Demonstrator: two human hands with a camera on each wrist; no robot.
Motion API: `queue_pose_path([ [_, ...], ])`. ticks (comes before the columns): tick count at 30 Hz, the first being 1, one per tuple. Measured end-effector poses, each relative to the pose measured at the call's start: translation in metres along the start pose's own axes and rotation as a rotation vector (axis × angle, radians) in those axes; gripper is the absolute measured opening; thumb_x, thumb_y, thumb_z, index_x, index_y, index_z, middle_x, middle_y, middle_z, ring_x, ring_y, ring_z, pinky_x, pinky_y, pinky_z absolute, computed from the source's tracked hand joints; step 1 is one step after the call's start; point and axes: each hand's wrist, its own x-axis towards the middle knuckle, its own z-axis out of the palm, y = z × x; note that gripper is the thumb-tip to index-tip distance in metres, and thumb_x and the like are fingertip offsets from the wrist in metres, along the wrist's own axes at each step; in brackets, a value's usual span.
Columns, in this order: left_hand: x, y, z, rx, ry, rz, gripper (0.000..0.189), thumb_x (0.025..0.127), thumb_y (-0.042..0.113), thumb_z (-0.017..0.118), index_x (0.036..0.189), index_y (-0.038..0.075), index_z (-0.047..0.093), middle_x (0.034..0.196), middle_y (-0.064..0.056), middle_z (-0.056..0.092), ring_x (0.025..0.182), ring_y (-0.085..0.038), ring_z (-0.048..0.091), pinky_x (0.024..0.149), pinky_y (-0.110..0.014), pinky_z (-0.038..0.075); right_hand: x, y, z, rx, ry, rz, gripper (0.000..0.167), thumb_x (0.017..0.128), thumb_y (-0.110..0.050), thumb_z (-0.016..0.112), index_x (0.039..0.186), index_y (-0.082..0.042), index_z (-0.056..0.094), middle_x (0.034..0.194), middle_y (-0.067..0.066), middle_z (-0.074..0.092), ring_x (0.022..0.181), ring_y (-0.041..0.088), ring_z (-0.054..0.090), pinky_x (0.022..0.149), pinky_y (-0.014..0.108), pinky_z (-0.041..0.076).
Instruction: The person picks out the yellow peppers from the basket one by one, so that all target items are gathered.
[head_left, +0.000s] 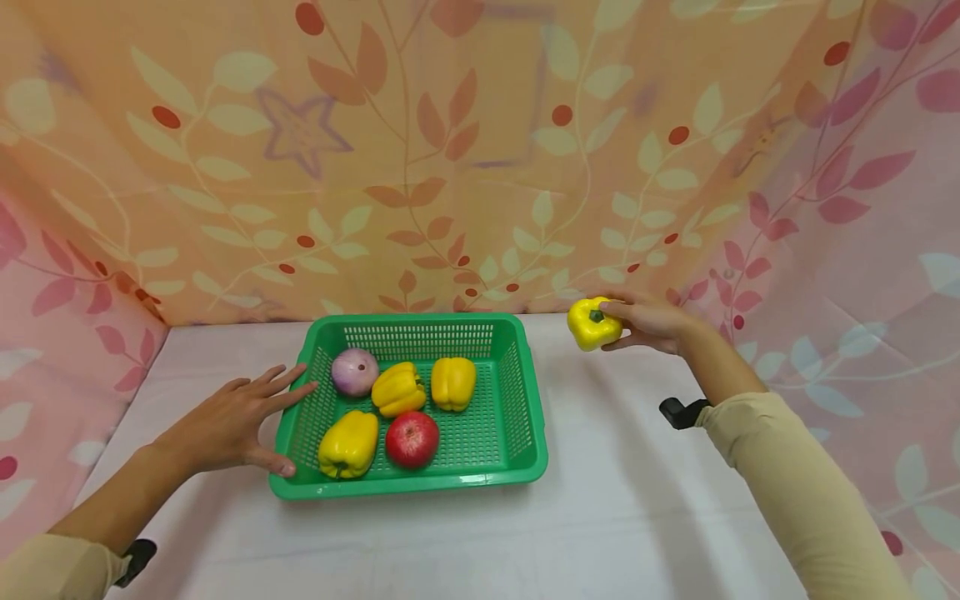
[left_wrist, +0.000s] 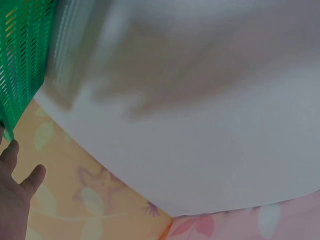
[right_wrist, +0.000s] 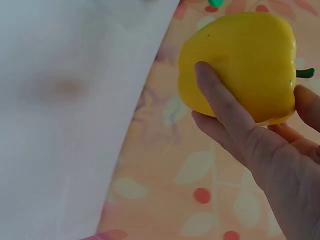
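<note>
My right hand (head_left: 648, 323) grips a yellow bell pepper (head_left: 591, 327) above the table, to the right of a green basket (head_left: 536, 450). In the right wrist view, fingers and thumb wrap the pepper (right_wrist: 240, 65), its green stem pointing right. Fingers spread, my left hand (head_left: 236, 421) is at the basket's left rim; its fingertips reach over or touch that rim. Inside the basket are a purple onion (head_left: 355, 372), a red pomegranate (head_left: 412, 439), and three yellow bell peppers: one at lower left (head_left: 348, 444), one in the middle (head_left: 398, 389), one toward the back (head_left: 453, 383).
The basket stands on a white-covered table (head_left: 600, 500). A patterned orange curtain (head_left: 480, 167) hangs behind the table, with pink patterned cloth (head_left: 862, 292) along the right side and more at left.
</note>
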Motion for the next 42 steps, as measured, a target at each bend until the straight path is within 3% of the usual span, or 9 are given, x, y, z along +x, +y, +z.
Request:
queue_pose_path([
  [15,0.001,0.001,0.000,0.008,0.024,0.014,0.109,0.064,0.079,0.071,0.147,0.011,0.050,0.154,-0.020,0.040,0.135,-0.052,0.039,0.095,-0.068,0.042,0.013,0.063,-0.020,0.214,0.259,0.082,0.060,0.109,-0.025,0.039,0.158,-0.004,0.013,0.151,0.021,0.021,0.128,0.038,0.036,0.105,0.057,0.039],
  [22,0.000,0.000,0.000,0.012,0.013,0.012,0.109,0.064,0.079,0.070,0.148,0.013,0.048,0.155,-0.019,0.038,0.136,-0.051,0.038,0.096,-0.069,0.042,0.018,0.093,-0.025,0.298,0.308,0.117,0.061,0.110,-0.029,0.035,0.159,-0.005,0.009,0.146,0.018,0.026,0.123,0.033,0.038,0.109,0.055,0.035],
  [30,0.000,0.002,0.000,0.001,0.005,-0.002,0.110,0.064,0.080,0.070,0.148,0.012,0.049,0.156,-0.019,0.038,0.136,-0.051,0.037,0.096,-0.069,0.041,0.019,0.121,-0.028,0.395,0.399,0.178,0.065,0.109,-0.034,0.035,0.160,-0.010,0.004,0.156,0.021,0.018,0.125,0.034,0.041,0.110,0.049,0.037],
  [35,0.000,0.002,0.000,-0.004,0.006,-0.005,0.110,0.064,0.080,0.070,0.148,0.012,0.049,0.155,-0.019,0.038,0.136,-0.051,0.038,0.095,-0.069,0.042,0.016,0.130,-0.028,0.449,0.436,0.173,0.065,0.109,-0.035,0.035,0.160,-0.009,0.003,0.149,0.021,0.024,0.130,0.038,0.038,0.109,0.052,0.036],
  [40,-0.001,0.002,0.000,-0.004,0.001,-0.011,0.110,0.064,0.080,0.070,0.148,0.013,0.048,0.156,-0.018,0.038,0.137,-0.051,0.037,0.096,-0.069,0.041,0.013,0.135,-0.031,0.444,0.459,0.183,0.066,0.108,-0.037,0.036,0.160,-0.009,0.005,0.134,0.014,0.033,0.127,0.033,0.039,0.110,0.050,0.036],
  [42,-0.001,0.002,0.000,-0.004,0.002,-0.010,0.110,0.064,0.080,0.070,0.148,0.013,0.048,0.156,-0.018,0.038,0.137,-0.051,0.037,0.096,-0.069,0.041,0.013,0.136,-0.033,0.435,0.465,0.194,0.068,0.108,-0.038,0.036,0.160,-0.008,0.006,0.136,0.014,0.033,0.127,0.032,0.039,0.110,0.050,0.036],
])
